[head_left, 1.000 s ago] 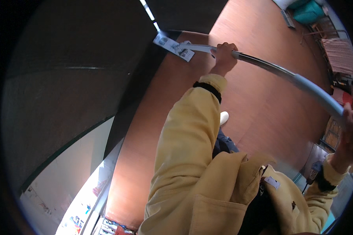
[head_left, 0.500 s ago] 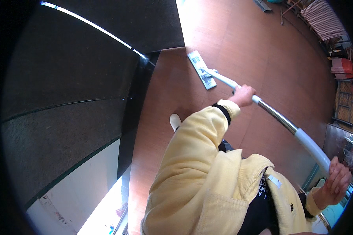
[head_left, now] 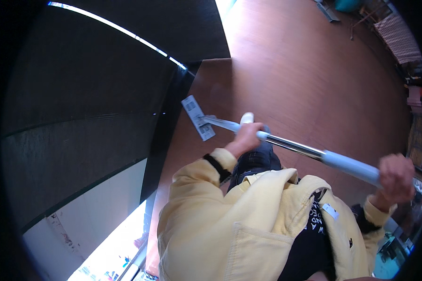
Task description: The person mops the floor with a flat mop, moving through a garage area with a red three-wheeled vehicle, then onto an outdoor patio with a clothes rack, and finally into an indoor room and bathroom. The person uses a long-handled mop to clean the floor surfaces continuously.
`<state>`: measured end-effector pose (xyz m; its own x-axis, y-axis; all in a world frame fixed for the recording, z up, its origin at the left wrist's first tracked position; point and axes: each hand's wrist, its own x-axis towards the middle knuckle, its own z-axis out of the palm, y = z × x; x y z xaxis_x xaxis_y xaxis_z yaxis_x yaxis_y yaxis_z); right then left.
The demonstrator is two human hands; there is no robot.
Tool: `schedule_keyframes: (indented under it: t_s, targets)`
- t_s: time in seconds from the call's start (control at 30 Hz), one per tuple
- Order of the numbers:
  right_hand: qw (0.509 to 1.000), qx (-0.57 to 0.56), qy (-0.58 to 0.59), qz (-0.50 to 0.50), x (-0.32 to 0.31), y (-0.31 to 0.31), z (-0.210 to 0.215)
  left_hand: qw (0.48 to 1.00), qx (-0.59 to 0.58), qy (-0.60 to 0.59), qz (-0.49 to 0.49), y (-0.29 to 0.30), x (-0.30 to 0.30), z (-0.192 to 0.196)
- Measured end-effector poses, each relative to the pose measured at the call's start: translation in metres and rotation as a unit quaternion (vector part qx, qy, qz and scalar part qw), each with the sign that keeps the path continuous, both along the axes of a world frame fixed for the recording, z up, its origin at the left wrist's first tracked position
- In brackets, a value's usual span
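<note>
A flat mop lies slantwise across my body, its pale rectangular mop head (head_left: 192, 110) on the brown floor near the dark cabinet's base. My left hand (head_left: 247, 137) is wrapped round the lower pale part of the mop handle (head_left: 295, 146), just below its chrome section. At the right, my right hand (head_left: 396, 179) closes round the handle's upper pale blue grip; it is slightly blurred. A white shoe (head_left: 247, 118) shows just beyond my left hand.
Tall dark panels (head_left: 89, 84) line the left side, with a white panel (head_left: 103, 206) lower down. Brown flooring (head_left: 305, 79) stretches ahead. Along the far right edge stand a checked cloth (head_left: 398, 37), a grey metal piece (head_left: 328, 11) and a teal object (head_left: 346, 4).
The mop head has moved left and nearer, toward the dark cabinet's base. Both hands moved with the handle, the left one leftward and down, the right one up and slightly left. A shoe has stepped forward.
</note>
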<state>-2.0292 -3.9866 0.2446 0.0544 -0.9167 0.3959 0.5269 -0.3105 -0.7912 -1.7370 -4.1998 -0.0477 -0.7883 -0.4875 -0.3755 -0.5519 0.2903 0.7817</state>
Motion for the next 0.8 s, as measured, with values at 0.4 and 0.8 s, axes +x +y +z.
schedule_keyframes:
  t_s: [0.4, 0.8]
  targets:
    - [0.988, 0.116, 0.010, 0.103, 0.033, -0.366, -0.020, 0.912, -0.077, 0.040, 0.400, -0.192, 0.063, -0.141]
    - [0.972, 0.106, 0.183, -0.103, -0.085, -0.408, 0.036, 0.967, -0.143, 0.119, 0.172, -0.355, -0.133, -0.125]
